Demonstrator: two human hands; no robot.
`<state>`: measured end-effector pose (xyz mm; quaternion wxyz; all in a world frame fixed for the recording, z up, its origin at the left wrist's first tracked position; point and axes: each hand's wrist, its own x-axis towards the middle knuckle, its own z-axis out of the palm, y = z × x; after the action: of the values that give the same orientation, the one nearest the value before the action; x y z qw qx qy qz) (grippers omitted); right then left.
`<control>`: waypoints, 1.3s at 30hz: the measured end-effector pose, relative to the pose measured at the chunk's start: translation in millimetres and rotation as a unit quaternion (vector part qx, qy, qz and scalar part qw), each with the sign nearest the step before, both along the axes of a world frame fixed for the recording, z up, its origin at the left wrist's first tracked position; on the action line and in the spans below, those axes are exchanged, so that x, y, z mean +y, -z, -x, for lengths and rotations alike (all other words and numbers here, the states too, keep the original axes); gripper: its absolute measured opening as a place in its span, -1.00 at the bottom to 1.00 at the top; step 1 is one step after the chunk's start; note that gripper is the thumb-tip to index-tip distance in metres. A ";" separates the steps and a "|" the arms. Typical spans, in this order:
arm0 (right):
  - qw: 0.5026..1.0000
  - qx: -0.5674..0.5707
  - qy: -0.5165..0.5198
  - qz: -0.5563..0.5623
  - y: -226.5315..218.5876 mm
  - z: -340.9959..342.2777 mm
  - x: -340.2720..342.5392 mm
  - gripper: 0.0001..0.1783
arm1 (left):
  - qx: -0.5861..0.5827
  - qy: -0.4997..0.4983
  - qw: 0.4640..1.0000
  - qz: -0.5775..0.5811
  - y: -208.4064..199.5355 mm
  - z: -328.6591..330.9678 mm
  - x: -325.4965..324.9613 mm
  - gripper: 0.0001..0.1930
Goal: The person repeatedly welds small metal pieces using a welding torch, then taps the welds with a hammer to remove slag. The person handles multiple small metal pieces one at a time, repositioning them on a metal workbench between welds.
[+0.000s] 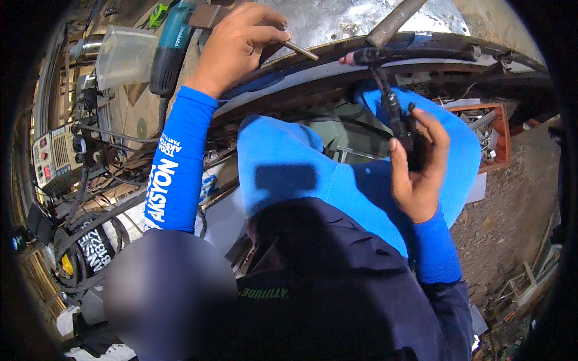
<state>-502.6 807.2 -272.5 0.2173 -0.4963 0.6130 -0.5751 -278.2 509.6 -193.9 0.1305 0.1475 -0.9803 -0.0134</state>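
My left hand (238, 45) is closed around a short metal rod (302, 50), which sticks out to the right over the edge of the workbench. My right hand (421, 171) grips the black handle of a TIG welding torch (390, 99). The torch's head lies across the bench edge, its pink nozzle (347, 58) toward the rod and its long black back cap (442, 55) to the right. Rod and nozzle are apart. A grey round bar (396, 23) lies just beyond the torch head.
A teal-and-black angle grinder (171, 48) and a clear plastic container (126, 57) stand at the left. Below them sit a welding machine (54, 155) and coiled black cables (81, 240). A metal sheet (331, 21) covers the far bench. A reddish tray (504, 135) with metal pieces is right.
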 end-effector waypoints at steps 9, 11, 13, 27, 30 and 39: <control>0.998 -0.046 0.027 0.015 3.0 -11.3 -5.8 -0.42 | -0.030 0.079 0.996 0.010 -4.2 2.8 -14.3 -0.49; 0.998 -0.057 0.016 0.005 -2.3 -11.6 -12.7 -0.43 | -0.045 0.085 0.995 0.002 -6.4 2.9 -19.8 -0.50; 0.993 -0.117 -0.006 -0.009 -3.9 -10.9 -16.8 -0.43 | -0.053 0.089 0.995 0.000 -7.6 2.9 -22.5 -0.51; 0.991 -0.128 -0.034 0.006 1.7 2.2 -31.4 -0.42 | -0.080 0.068 0.993 -0.050 -13.1 9.5 -20.1 -0.42; 0.994 -0.105 -0.035 0.024 3.5 2.3 -33.8 -0.42 | -0.086 0.068 0.993 -0.049 -14.0 9.9 -21.9 -0.42; 0.997 -0.056 -0.037 0.033 2.4 1.7 -32.5 -0.44 | -0.089 0.070 0.993 -0.039 -13.1 11.9 -21.1 -0.42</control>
<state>-504.3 774.7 -274.9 0.2561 -0.4919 0.5622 -0.6135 -290.0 488.5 -180.8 0.0355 0.0846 -0.9946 -0.0476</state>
